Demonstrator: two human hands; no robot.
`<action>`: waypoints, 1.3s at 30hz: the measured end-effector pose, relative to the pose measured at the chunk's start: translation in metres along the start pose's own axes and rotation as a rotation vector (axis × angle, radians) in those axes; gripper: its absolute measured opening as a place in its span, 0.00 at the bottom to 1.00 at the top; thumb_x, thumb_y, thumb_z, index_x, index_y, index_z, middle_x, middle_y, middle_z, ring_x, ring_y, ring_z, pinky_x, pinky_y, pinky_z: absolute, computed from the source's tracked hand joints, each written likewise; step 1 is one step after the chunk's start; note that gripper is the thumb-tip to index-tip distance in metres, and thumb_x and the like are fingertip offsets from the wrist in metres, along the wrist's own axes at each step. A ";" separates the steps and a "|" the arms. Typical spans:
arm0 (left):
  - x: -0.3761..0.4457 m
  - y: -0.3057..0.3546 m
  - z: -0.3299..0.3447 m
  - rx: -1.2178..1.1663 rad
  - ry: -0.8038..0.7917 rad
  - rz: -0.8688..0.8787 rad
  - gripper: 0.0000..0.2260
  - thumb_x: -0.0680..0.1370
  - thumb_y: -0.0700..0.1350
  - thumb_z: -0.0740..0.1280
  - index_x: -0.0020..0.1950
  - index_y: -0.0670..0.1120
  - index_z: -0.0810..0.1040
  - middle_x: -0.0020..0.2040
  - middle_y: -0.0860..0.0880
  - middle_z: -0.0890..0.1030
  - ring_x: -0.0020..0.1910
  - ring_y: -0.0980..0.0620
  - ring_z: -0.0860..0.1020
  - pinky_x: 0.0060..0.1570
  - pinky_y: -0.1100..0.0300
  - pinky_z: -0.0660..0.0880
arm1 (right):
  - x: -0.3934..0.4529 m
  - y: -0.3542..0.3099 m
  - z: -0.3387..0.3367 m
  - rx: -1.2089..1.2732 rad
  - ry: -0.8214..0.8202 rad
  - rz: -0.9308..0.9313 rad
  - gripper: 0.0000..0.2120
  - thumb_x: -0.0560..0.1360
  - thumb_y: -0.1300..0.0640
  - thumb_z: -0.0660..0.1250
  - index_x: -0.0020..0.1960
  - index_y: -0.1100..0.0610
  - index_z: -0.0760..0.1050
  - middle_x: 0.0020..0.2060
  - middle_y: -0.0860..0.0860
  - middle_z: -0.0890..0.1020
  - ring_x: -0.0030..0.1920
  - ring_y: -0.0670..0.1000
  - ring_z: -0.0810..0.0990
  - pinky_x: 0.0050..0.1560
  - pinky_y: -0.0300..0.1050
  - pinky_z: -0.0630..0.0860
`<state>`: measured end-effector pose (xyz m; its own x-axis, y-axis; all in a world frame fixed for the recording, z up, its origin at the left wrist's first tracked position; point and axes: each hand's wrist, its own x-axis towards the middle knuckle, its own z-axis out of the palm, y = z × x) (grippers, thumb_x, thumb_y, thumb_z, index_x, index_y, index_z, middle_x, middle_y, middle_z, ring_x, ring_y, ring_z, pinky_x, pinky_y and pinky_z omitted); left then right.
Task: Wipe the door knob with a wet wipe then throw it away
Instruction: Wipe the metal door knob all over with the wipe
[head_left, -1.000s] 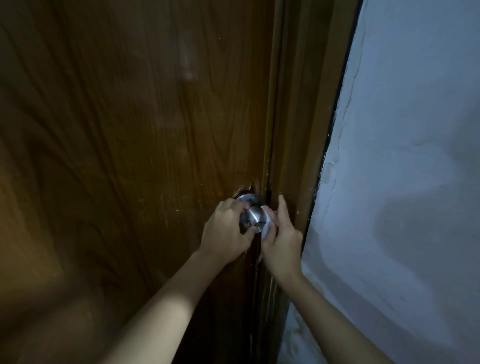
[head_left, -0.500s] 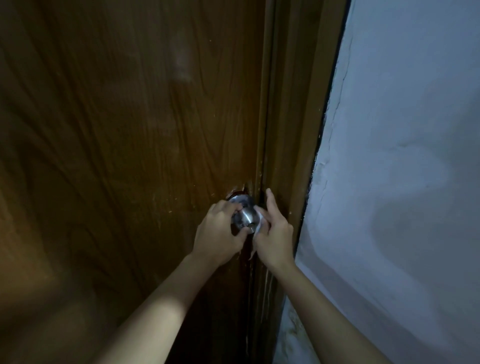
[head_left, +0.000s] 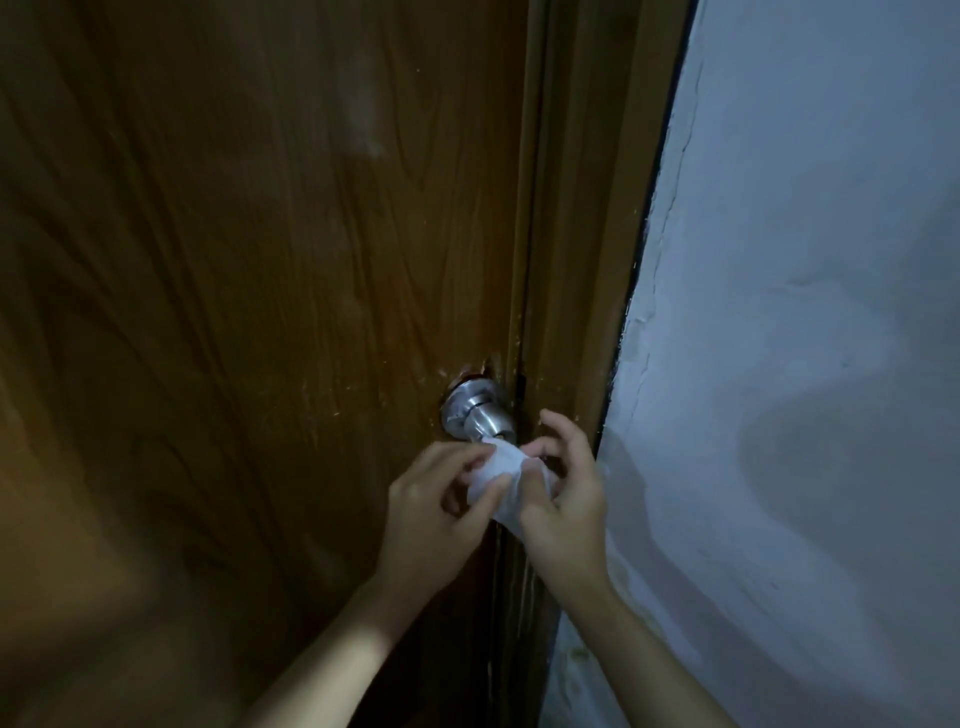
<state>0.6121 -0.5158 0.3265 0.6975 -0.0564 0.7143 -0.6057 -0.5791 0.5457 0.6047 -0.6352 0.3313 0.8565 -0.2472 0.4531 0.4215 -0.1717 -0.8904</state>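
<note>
Our wet wipe (head_left: 500, 470) sits bunched between both hands, just below the door knob (head_left: 480, 415), its upper edge touching or nearly touching the knob's underside; we cannot tell which in this dim light. Our left hand (head_left: 436, 501) pinches the wipe's left side with thumb and fingertips, and our right hand (head_left: 563, 493) grips the right side, its other fingers splayed loosely toward the door frame (head_left: 576, 260). We judge that we hold it two-handed to refold or regather the cloth, presenting a fresh face for the next pass. The metal knob stands bare on the wooden door (head_left: 234, 312), close to the latch edge, with scuffed wood around its plate. To the right runs the pale wall (head_left: 805, 312). No bin is in view, so disposal likely means turning away.
</note>
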 end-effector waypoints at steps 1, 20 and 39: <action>-0.003 0.002 0.002 -0.011 -0.017 0.012 0.14 0.72 0.50 0.67 0.55 0.48 0.78 0.48 0.57 0.77 0.48 0.70 0.74 0.43 0.78 0.70 | -0.001 -0.001 0.002 0.041 -0.003 0.004 0.20 0.75 0.66 0.62 0.63 0.51 0.68 0.40 0.47 0.78 0.43 0.44 0.80 0.45 0.38 0.78; 0.048 -0.024 0.022 0.334 -0.143 0.131 0.11 0.75 0.42 0.65 0.57 0.44 0.79 0.56 0.43 0.80 0.55 0.46 0.75 0.51 0.61 0.70 | 0.031 0.000 0.004 -0.128 -0.074 0.009 0.18 0.77 0.66 0.56 0.62 0.51 0.72 0.58 0.43 0.75 0.59 0.40 0.72 0.57 0.28 0.69; 0.015 -0.020 0.042 0.110 0.217 -0.136 0.15 0.65 0.36 0.76 0.51 0.39 0.81 0.48 0.42 0.84 0.47 0.51 0.82 0.45 0.64 0.78 | 0.034 0.023 0.007 -0.197 -0.130 -0.131 0.23 0.72 0.61 0.68 0.66 0.55 0.70 0.60 0.44 0.74 0.63 0.38 0.71 0.61 0.28 0.68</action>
<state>0.6506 -0.5389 0.3078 0.6644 0.1965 0.7210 -0.4586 -0.6545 0.6010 0.6453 -0.6410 0.3263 0.8352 -0.0882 0.5429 0.4758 -0.3794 -0.7936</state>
